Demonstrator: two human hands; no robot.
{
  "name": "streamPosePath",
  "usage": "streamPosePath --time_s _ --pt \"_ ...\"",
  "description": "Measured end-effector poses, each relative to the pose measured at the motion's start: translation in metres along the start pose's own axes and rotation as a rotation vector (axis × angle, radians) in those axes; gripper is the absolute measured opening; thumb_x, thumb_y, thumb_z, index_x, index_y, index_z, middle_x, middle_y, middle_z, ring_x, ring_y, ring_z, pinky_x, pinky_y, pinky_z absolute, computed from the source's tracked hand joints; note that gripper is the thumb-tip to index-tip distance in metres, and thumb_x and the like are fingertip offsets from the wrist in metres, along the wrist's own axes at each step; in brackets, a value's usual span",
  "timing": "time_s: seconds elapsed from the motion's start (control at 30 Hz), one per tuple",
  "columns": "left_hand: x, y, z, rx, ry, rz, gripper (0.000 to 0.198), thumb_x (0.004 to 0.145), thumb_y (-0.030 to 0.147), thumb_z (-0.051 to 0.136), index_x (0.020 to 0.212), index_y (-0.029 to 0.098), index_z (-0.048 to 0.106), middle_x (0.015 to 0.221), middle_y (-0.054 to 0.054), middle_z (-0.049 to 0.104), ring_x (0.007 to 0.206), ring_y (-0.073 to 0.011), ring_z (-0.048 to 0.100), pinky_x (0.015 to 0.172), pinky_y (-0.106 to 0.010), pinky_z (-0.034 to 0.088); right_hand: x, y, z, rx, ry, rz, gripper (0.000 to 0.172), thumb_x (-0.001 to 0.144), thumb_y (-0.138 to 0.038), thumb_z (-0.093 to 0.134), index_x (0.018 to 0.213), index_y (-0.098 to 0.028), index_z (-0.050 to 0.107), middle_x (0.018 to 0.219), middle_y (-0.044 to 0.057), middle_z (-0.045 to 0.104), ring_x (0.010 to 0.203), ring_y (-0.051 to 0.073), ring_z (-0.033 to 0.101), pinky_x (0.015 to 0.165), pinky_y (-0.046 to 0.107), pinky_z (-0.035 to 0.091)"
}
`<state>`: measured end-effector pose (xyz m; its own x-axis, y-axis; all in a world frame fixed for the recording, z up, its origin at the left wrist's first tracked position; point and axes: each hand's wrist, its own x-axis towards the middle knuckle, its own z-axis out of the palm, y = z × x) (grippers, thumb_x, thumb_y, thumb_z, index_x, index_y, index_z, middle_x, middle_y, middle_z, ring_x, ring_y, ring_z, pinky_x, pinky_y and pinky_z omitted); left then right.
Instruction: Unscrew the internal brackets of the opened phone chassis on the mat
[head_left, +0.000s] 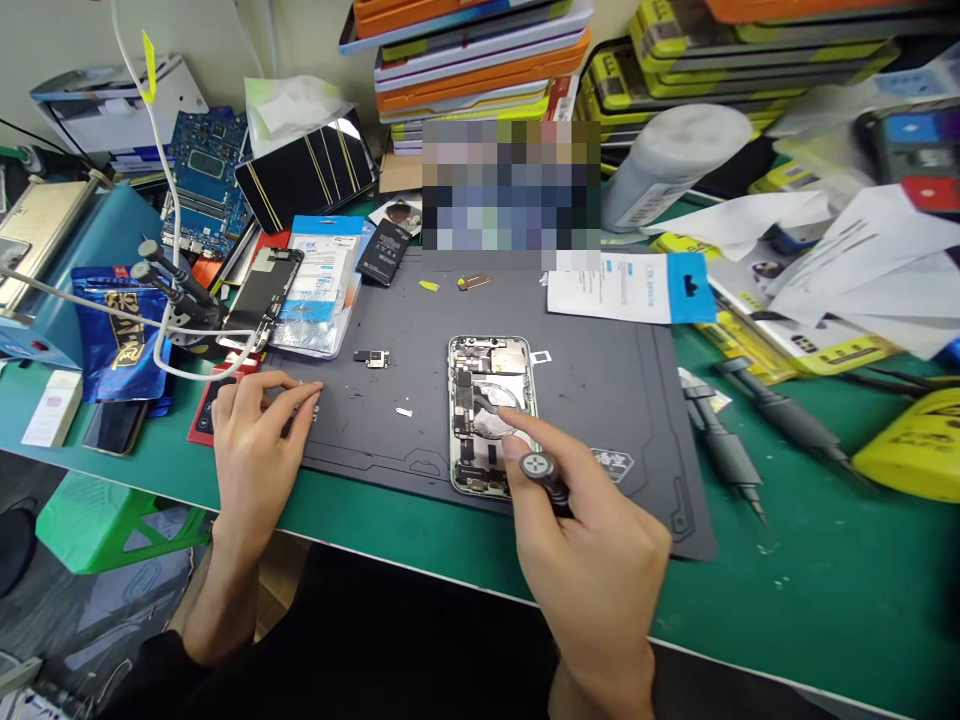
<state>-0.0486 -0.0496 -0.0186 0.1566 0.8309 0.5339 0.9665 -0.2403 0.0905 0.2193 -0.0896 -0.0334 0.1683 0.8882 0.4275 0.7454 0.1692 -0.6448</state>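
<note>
An opened smartphone (491,365) lies on the dark grey mat, its inner boards and a round coil exposed. My right hand (592,540) is closed round a screwdriver (546,475) whose cap bears a cross mark. That hand's index finger and thumb reach over the phone's lower right part. My left hand (259,440) is at the mat's left edge, thumb and index fingertips pinched together; whatever may be between them is too small to tell. Beside it lies a red case (201,415). A small SIM tray (541,357) sits by the phone's upper right side.
On the grey mat (360,430) are a small metal-and-black part (373,359) and a white strip (404,411). A phone battery (384,252) and a screen assembly (268,290) lie behind. More screwdrivers (720,450) are at right, near a yellow object (911,445). Stacked trays (480,70) stand behind.
</note>
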Motion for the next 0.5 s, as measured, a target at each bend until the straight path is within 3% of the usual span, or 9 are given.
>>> streamPosePath --time_s 0.33,0.5 --pt "-0.0023 -0.0002 -0.0010 -0.100 -0.012 -0.029 0.020 0.107 0.018 0.069 0.120 0.027 0.082 0.113 -0.007 0.074 0.097 -0.0232 0.062 0.096 -0.045 0.053 -0.0019 0.0006 0.0007 0.005 -0.004 0.040 0.020 0.105 -0.022 0.069 0.119 -0.018 0.083 0.080 0.001 0.083 0.054 0.009 0.066 0.048 0.022 0.044" --pt "-0.0026 0.0023 -0.0021 -0.110 0.059 -0.103 0.020 0.109 0.020 0.067 0.122 0.025 0.080 0.113 -0.008 0.077 0.105 -0.0247 0.069 0.098 -0.045 0.056 -0.0030 -0.0008 0.0010 0.053 0.039 0.120 0.024 0.102 -0.026 0.072 0.124 -0.023 0.082 0.079 0.000 0.075 0.054 0.009 0.054 0.051 0.024 0.044"
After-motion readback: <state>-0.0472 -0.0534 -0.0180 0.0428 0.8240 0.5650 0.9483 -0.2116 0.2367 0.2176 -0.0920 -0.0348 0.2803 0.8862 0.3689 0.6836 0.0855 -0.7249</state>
